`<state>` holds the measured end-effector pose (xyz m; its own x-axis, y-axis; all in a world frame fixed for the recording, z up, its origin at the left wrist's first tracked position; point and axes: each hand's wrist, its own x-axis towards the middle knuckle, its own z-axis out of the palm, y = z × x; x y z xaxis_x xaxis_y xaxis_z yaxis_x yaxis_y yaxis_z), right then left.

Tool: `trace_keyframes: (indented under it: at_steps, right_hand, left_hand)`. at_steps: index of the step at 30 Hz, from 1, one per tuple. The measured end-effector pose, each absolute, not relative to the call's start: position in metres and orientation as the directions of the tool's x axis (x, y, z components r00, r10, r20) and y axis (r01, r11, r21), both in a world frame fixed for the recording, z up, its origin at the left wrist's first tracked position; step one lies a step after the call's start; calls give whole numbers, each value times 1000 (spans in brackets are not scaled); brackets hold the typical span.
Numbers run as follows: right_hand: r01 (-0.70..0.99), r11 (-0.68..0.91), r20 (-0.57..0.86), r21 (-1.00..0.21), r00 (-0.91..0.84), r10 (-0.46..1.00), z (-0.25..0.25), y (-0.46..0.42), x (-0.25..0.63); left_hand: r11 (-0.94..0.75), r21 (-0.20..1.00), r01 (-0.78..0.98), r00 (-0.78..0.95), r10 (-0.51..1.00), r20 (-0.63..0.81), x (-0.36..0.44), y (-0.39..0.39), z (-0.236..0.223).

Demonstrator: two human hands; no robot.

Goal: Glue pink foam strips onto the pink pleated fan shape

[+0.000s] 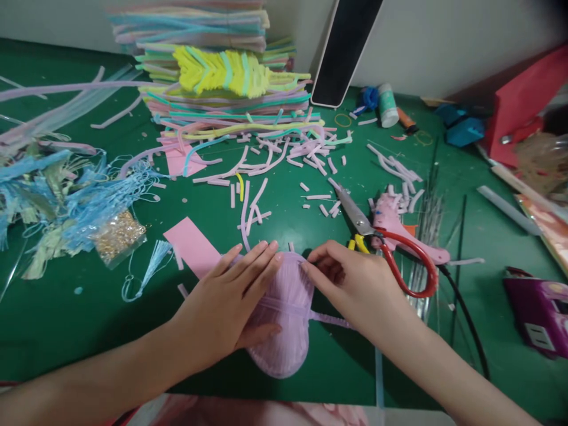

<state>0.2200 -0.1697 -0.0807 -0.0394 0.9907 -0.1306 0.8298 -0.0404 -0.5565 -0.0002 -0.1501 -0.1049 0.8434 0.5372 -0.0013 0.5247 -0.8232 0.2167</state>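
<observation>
A rounded lilac piece (286,355), built from chenille stems laid side by side with a band across its middle, lies in front of me. My left hand (237,296) rests flat over its left part, fingers stretched out and hiding much of that side. At its upper right edge, the thumb and index finger of my right hand (350,278) pinch the rim. A thin lilac strip (331,320) runs from the piece's right side under my right wrist. Pink paper (193,242) sticks out beyond my left hand.
Red-handled scissors (408,260) and a pink glue gun (390,219) lie to the right, near thin wires. Cut lilac stem bits (319,197) are scattered ahead. Chenille bundles (190,29) stand at the back, blue tassels (89,183) at left, a purple box (536,313) at right.
</observation>
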Motion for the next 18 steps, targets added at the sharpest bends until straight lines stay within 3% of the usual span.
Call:
trace_keyframes:
  at_steps: [10, 13, 18]
  right_hand:
    - [945, 173, 9, -278, -178, 984, -78, -160, 206]
    - [947, 163, -16, -275, -174, 985, -75, -155, 205]
    - [935, 24, -181, -353, -94, 979, -75, -147, 202]
  left_hand:
    - [-821, 268, 505, 851, 525, 7, -4, -150, -109]
    - [-815, 279, 508, 848, 530, 4, -4, -151, -109]
    - [-819, 261, 511, 850, 527, -10, -4, -151, -108]
